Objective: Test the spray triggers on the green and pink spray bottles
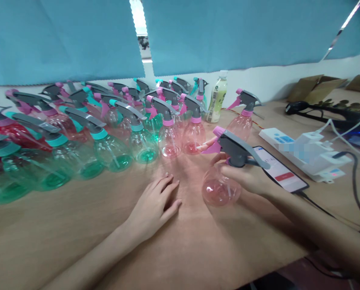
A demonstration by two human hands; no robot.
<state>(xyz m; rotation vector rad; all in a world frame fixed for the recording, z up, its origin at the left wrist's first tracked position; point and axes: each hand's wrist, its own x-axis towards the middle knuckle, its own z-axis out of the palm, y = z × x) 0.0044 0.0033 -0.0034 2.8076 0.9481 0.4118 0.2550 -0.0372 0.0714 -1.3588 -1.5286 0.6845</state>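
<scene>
My right hand (238, 174) is wrapped round the neck of a clear pink spray bottle (219, 191) with a grey head and pink nozzle and trigger. My left hand (159, 203) lies flat on the wooden table (180, 249), fingers stretched out and holding nothing. Just beyond it stand two more pink spray bottles (169, 141) side by side. To their left, a row of green spray bottles (113, 155) with teal collars runs toward the left edge. Another pink spray bottle (242, 125) stands behind my right hand.
Several more spray bottles crowd the back left. A drink bottle (217, 96) stands near the wall. On the right lie a phone (284, 171), a white power strip (300, 155) with plugs and cables, a black device (315, 112) and a cardboard box (315, 88). The table's front edge is at the lower right.
</scene>
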